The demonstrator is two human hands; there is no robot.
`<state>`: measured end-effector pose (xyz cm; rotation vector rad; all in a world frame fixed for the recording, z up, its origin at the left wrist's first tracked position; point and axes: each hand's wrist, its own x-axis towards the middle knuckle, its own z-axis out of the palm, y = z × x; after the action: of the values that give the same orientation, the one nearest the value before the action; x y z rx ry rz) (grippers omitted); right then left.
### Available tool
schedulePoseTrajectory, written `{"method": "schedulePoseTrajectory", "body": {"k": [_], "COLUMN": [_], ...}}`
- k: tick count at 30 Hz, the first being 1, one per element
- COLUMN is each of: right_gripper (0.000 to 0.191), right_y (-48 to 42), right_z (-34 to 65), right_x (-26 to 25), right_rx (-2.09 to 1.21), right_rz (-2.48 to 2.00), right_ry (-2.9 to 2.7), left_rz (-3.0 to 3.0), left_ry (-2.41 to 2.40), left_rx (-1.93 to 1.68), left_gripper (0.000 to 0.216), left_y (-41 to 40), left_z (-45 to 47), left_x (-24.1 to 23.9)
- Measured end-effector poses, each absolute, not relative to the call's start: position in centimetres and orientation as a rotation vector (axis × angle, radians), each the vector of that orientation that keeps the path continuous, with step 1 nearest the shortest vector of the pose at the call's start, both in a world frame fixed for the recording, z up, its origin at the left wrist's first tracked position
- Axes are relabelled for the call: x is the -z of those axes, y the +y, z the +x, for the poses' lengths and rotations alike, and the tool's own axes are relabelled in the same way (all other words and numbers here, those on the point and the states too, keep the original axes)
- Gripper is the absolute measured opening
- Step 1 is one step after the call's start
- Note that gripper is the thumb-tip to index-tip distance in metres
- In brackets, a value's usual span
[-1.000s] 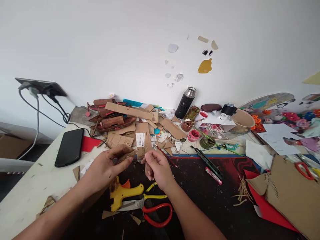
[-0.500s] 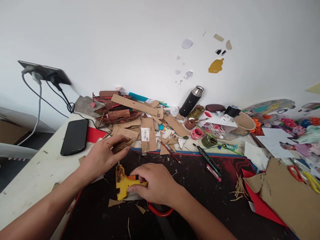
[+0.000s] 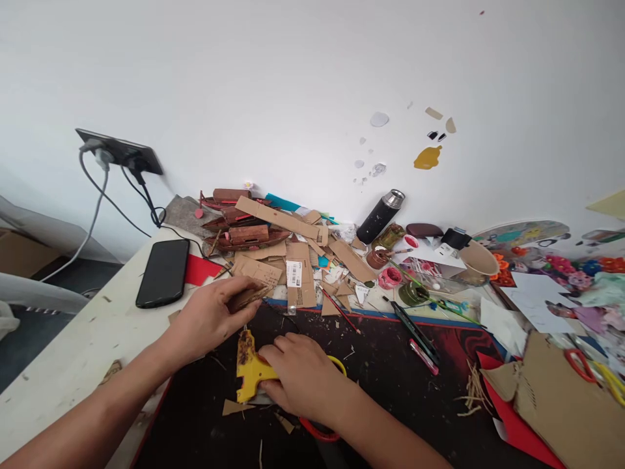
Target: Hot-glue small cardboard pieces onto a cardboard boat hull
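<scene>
My left hand (image 3: 208, 322) pinches a small brown strip-like piece (image 3: 247, 298) between thumb and fingers; its exact kind is partly hidden. My right hand (image 3: 305, 374) is wrapped round the handle of a yellow hot glue gun (image 3: 248, 372), whose body is stained brown near the nozzle. The nozzle points away from me, just below the left hand's fingertips. Partly under my right hand and wrist lie scissors (image 3: 312, 431) with red and yellow handles. Cardboard scraps (image 3: 235, 408) are beside the glue gun on the dark mat (image 3: 195, 423).
Behind the hands are brown model boats (image 3: 251, 238), cardboard strips (image 3: 301, 280), paint jars (image 3: 390, 278) and a black thermos (image 3: 381, 216). A phone (image 3: 163, 273) lies left. A green cutter (image 3: 415, 331), raffia-like strands (image 3: 472, 391) and a cardboard sheet (image 3: 569, 397) lie right.
The whole view has shifted, so things appear further right and lower. My right fingers have closed further round the glue gun, covering its orange trigger. The left hand still holds the brown piece.
</scene>
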<state>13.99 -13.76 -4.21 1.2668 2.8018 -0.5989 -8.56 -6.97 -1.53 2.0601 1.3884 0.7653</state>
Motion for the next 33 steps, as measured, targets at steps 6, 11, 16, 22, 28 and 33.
{"method": "schedulePoseTrajectory", "body": {"k": [6, 11, 16, 22, 28, 33], "right_gripper": [0.036, 0.027, 0.051, 0.063, 0.065, 0.063], "right_y": [-13.7, -13.4, -12.3, -11.3, -10.3, -10.4], "right_z": [14.1, 15.3, 16.8, 16.8, 16.2, 16.3], "right_x": [5.0, 6.1, 6.3, 6.0, 4.9, 5.7], "right_rx": [0.996, 1.983, 3.049, 3.335, 3.138, 2.838], "right_rz": [1.502, 2.031, 2.033, 1.835, 1.986, 2.335], "right_ry": [2.722, 2.376, 1.7, 1.653, 1.925, 2.152], "left_rz": [2.026, 1.973, 1.948, 1.979, 2.026, 2.011], "left_ry": [1.42, 1.468, 1.473, 1.389, 1.266, 1.224], "left_rx": [-0.804, -0.852, -0.863, -0.827, -0.764, -0.767], "left_gripper": [0.032, 0.033, 0.034, 0.036, 0.032, 0.029], "left_y": [-6.8, -6.2, -5.3, -3.2, -1.3, -1.1], "left_z": [-9.4, -10.5, -10.3, -8.1, -5.8, -4.0], "left_x": [1.4, 1.1, 0.6, 0.6, 1.2, 1.0]}}
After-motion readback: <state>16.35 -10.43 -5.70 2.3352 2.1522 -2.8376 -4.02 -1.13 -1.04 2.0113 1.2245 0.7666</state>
